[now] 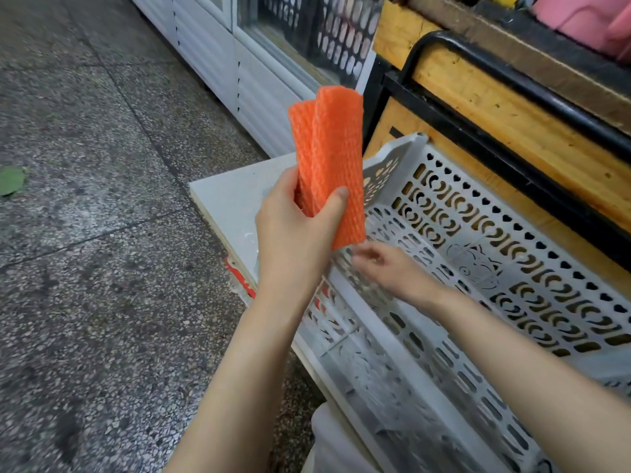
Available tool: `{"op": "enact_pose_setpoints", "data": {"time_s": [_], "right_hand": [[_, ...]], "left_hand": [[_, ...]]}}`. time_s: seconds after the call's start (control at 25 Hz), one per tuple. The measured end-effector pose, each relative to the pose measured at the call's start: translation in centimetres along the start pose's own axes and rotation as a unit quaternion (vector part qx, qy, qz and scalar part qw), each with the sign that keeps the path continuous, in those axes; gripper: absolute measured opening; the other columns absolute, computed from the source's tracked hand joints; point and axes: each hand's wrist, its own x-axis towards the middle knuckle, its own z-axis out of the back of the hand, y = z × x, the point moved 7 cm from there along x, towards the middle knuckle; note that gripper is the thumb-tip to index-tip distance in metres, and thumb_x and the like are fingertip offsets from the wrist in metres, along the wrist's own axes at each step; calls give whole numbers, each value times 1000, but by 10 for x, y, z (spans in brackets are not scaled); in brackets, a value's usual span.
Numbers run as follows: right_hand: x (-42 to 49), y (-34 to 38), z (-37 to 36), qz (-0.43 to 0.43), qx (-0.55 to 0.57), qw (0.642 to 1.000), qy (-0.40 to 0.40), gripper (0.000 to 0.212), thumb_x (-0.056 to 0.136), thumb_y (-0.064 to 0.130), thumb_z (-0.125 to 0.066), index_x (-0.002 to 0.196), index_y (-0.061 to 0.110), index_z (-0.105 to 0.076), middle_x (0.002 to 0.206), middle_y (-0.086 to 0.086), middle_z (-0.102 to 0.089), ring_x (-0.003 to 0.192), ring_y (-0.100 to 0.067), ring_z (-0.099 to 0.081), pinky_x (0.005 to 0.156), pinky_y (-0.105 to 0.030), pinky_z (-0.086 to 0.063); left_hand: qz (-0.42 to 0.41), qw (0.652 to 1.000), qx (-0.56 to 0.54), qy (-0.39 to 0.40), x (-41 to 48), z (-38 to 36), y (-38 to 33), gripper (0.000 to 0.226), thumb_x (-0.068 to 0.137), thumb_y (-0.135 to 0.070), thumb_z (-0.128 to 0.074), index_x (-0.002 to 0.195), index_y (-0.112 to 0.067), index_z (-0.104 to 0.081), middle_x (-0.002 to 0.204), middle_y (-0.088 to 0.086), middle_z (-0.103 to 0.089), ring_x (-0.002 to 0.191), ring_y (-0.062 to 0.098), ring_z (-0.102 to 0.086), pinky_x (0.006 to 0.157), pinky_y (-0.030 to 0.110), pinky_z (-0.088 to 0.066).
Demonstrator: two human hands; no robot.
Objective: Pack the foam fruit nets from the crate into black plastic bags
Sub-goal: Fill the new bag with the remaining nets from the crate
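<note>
- Head view: the left hand [293, 230] is raised above the near left corner of the crate [512, 254], and its grip is closed around the foam fruit nets [329, 155].
- The thumb lies across the front of the nets and the other fingers wrap round behind, so the bundle is pinched near its lower end.
- The nets are orange, flattened and stacked together. They stand nearly upright in the hand and fan apart slightly at the top into two layers.
- Their lower end hangs just above the crate's inside and is clear of its floor.
- The right hand [386, 268] reaches into the crate from the right, just below the bottom edge of the nets. It is blurred, but its grip looks loosely spread with relaxed fingers, and nothing shows in it.
- The crate is pale plastic with perforated walls and a slotted floor. No nets show on the part of the floor that is in view.
- The crate's left end rests on a white slab [232, 199], with a red strip [240, 278] showing under the slab's edge.
- Behind the crate is a wooden stand [512, 107] with a black metal frame [454, 93].
- On the left is speckled stone floor [85, 268] with a green leaf [12, 180] on it.
- A white louvred cabinet [218, 52] stands at the back.
</note>
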Motion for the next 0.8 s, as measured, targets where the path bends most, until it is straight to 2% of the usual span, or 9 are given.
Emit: {"op": "enact_pose_setpoints", "data": {"time_s": [0.04, 0.12, 0.2, 0.36, 0.4, 0.48, 0.56, 0.68, 0.8], "right_hand": [[3, -8, -15, -26, -22, 998, 58, 43, 94, 29, -53, 133, 11, -45, 121, 3, -56, 98, -5, -52, 70, -10, -40], [5, -13, -39, -42, -10, 990, 131, 40, 93, 24, -56, 128, 9, -47, 110, 6, -57, 90, 0, -54, 65, -6, -42], [8, -6, -50, -33, 47, 987, 151, 17, 92, 9, -55, 108, 12, -52, 89, 10, -58, 74, 6, -55, 58, -3, -42], [13, 4, -53, -29, 101, 982, 156, 20, 87, -5, -55, 81, 14, -54, 65, 10, -61, 60, 0, -59, 53, -9, -44], [14, 4, -54, -31, 99, 981, 164, 19, 86, -4, -57, 78, 13, -55, 65, 8, -61, 59, -2, -61, 56, -12, -47], [17, 1, -59, -41, 81, 978, 187, 7, 82, 5, -63, 80, 11, -60, 79, -4, -64, 74, -13, -64, 76, -28, -54], [17, -3, -60, -71, 81, 974, 198, 5, 81, 8, -63, 85, 12, -64, 88, -11, -64, 86, -25, -61, 92, -44, -50], [13, -6, -64, -122, 143, 956, 226, 21, 84, 21, -64, 102, 10, -62, 94, -13, -65, 92, -32, -55, 96, -51, -42], [9, -4, -61, -118, 181, 948, 235, 30, 91, 27, -59, 114, 7, -60, 104, -15, -66, 98, -31, -56, 98, -49, -41]], "left_hand": [[1, 1000, 3, -6, 3, 5, 2, 30, 72, -35, -62, 94, -14, -65, 79, -3, -67, 72, 12, -60, 73, 42, -54], [7, 1000, 5, -8, 9, 12, 7, 27, 74, -34, -64, 93, -14, -65, 77, -5, -66, 69, 8, -59, 70, 35, -53], [10, 1000, 1, -2, 11, 16, 10, 16, 79, -26, -68, 89, -15, -64, 73, -9, -64, 64, 3, -56, 64, 27, -48], [10, 1000, 1, 11, 10, 14, 13, 9, 82, -20, -69, 86, -18, -61, 69, -12, -59, 60, -1, -52, 61, 20, -42], [10, 1000, 1, 13, 10, 13, 13, 10, 82, -20, -69, 85, -18, -60, 68, -13, -58, 59, -2, -50, 60, 19, -40], [14, 1000, -3, 16, 10, 11, 13, 9, 83, -20, -68, 86, -18, -60, 68, -12, -58, 60, -1, -51, 60, 20, -41], [16, 1000, -10, 22, 8, 8, 12, 10, 82, -23, -69, 87, -18, -62, 71, -9, -61, 64, 4, -54, 62, 27, -46], [12, 1000, -4, 20, 7, 8, 10, 16, 76, -31, -65, 86, -18, -64, 76, -3, -66, 70, 13, -59, 68, 36, -51], [11, 1000, -1, 21, 7, 7, 10, 14, 78, -29, -67, 87, -19, -63, 74, -7, -63, 67, 9, -56, 67, 34, -50]]}}
